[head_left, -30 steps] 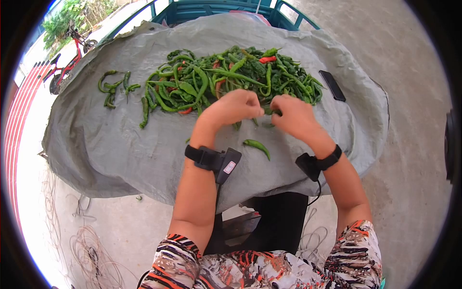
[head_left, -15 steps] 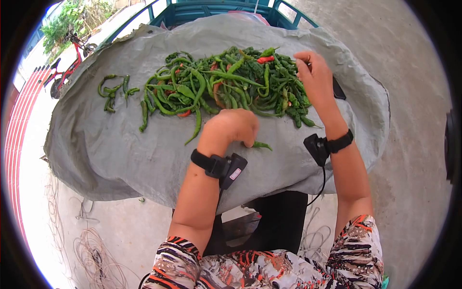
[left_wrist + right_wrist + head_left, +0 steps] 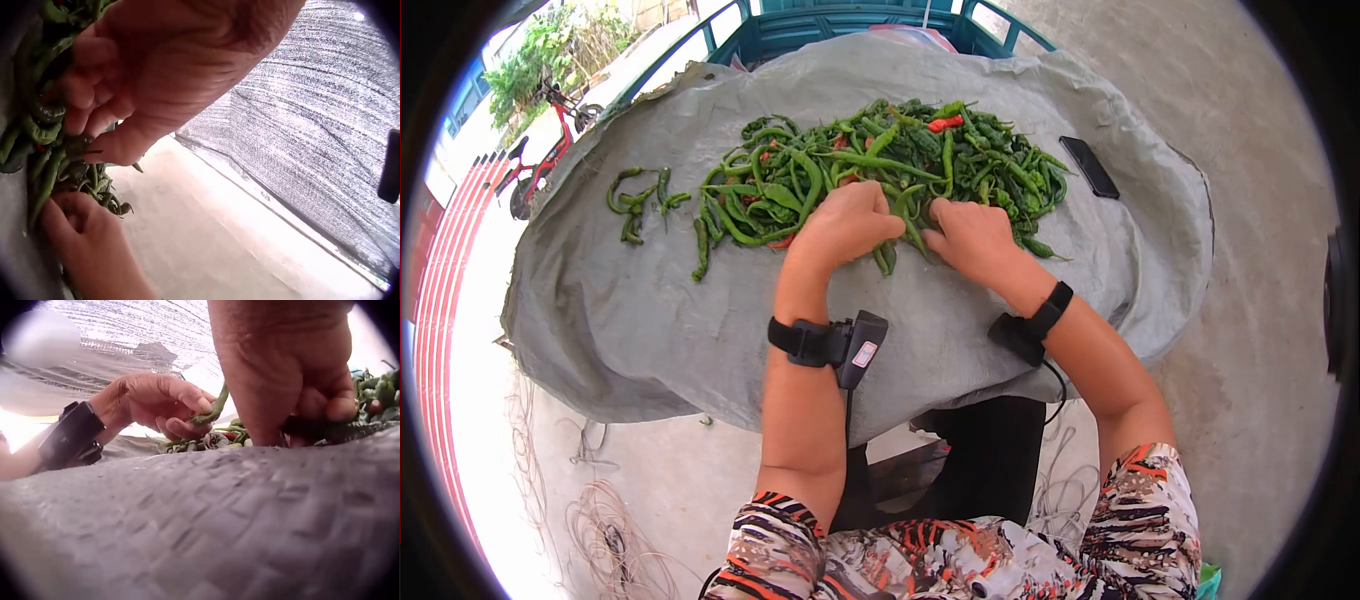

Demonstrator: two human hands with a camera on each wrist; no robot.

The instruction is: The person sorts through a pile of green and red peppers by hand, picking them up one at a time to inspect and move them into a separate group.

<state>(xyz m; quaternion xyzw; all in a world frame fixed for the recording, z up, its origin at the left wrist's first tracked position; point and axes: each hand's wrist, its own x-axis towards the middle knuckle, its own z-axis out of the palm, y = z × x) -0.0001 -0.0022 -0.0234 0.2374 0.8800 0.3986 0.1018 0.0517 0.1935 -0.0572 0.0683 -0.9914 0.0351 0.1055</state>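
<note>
A heap of green chili peppers (image 3: 830, 165), with a few red ones among them, lies on a grey woven sheet (image 3: 690, 330). At the heap's front edge my left hand (image 3: 850, 222) pinches a green chili pepper (image 3: 216, 407) between thumb and fingers, the pepper tilted up in the right wrist view. Just to its right, my right hand (image 3: 977, 242) reaches down to the sheet, fingers curled on a dark green chili pepper (image 3: 344, 430). Part of that pepper is hidden behind the fingers.
A smaller group of green peppers (image 3: 635, 203) lies left of the heap. To the right rests a black phone (image 3: 1090, 167). Beyond the sheet's far edge stands a teal metal cart (image 3: 800, 25). Coiled wire (image 3: 615, 540) lies on the ground at left.
The left hand moved from a loose pepper on the near sheet back up to the heap; that pepper no longer lies there. The right hand came from the heap's right end to its front.
</note>
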